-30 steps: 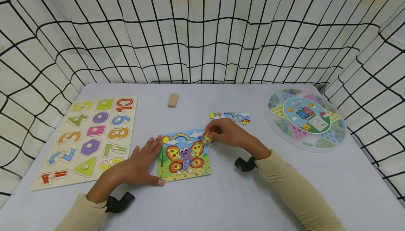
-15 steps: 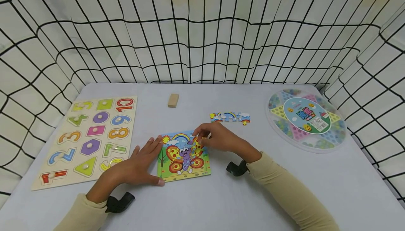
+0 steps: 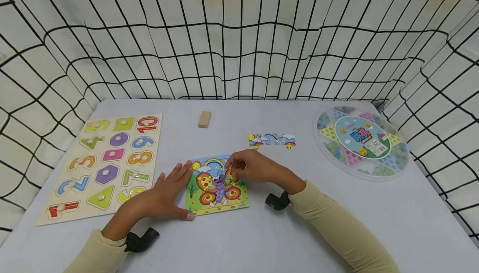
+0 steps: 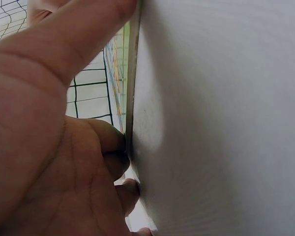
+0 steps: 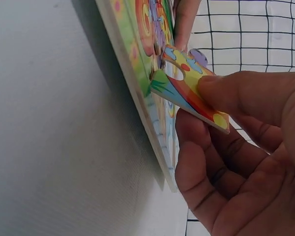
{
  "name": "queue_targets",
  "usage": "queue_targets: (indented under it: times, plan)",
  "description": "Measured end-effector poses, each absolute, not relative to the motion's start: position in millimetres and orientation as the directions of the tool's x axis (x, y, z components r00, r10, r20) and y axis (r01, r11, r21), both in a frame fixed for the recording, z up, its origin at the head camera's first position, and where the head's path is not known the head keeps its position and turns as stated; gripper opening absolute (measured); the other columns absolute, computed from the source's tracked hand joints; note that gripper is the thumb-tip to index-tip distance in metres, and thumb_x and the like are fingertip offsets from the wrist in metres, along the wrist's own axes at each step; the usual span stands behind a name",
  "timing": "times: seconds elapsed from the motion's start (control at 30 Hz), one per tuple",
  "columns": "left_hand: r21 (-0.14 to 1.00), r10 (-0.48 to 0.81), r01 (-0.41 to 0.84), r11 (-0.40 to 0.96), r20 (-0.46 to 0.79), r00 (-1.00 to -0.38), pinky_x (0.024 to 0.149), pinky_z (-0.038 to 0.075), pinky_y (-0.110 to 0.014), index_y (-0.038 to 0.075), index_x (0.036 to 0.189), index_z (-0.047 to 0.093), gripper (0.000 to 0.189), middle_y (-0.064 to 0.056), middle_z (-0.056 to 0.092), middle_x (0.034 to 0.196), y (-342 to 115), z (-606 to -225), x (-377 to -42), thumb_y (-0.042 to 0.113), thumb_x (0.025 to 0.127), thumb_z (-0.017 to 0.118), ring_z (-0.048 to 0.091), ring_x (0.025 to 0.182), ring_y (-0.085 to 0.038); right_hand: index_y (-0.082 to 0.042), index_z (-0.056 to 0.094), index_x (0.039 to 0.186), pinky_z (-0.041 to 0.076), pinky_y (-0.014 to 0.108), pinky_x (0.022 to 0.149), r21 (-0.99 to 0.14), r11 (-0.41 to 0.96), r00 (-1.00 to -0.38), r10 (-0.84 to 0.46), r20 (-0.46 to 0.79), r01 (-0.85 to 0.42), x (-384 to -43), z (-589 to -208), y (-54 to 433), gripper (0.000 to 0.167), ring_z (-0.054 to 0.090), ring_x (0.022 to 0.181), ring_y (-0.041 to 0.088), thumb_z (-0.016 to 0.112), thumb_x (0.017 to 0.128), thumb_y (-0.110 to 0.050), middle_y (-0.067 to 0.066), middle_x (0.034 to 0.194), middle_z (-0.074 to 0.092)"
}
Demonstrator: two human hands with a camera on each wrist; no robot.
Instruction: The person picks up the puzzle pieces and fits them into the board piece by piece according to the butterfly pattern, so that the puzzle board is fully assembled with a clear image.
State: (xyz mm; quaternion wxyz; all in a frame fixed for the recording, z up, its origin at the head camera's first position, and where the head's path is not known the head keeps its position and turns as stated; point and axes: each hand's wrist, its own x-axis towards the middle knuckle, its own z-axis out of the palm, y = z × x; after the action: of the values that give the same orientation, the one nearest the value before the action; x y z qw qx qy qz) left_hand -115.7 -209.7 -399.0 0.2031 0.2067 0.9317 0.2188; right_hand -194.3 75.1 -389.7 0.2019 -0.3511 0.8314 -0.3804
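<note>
A butterfly jigsaw board (image 3: pixel 217 185) lies flat on the grey table (image 3: pixel 262 231), seen edge-on in the right wrist view (image 5: pixel 132 64). My left hand (image 3: pixel 166 192) lies flat on the table, with its straight fingers and thumb pressed against the board's left edge (image 4: pixel 132 88). My right hand (image 3: pixel 252 167) hovers over the board's upper right part. It pinches a colourful puzzle piece (image 5: pixel 191 86) between thumb and fingers, and the piece's lower corner touches the board's face. In the head view the piece is mostly hidden under the fingers.
A wooden number and shape board (image 3: pixel 104 161) lies at the left. A small wooden block (image 3: pixel 204 119) sits at the back. A strip of joined puzzle pieces (image 3: pixel 272 139) lies behind my right hand. A round plastic game box (image 3: pixel 361 142) is at the right. Netted cloth walls surround the table.
My right hand has carried the piece leftward, from the board's right edge to over its upper right part. The left hand has stayed put.
</note>
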Motion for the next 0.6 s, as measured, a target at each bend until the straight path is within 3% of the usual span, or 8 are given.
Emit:
queue_targets:
  times: [0.6]
  plan:
    - [0.490,0.477,0.300,0.818,-0.287,-0.831,0.109,-0.001,-0.068,-0.001,0.154,0.015,0.120,-0.014,0.001,0.162,-209.4,-397.1,-114.9,0.059,0.071,0.078,-0.004,0.146,-0.038,-0.008,0.069,0.112,0.048,0.022,0.071,-0.673,0.563,-0.682,-0.722,-0.117,-0.480,-191.4,-395.2,66.2,0.020,0.053,0.083,0.012,0.068,0.091,-0.006,-0.004,0.098,0.063]
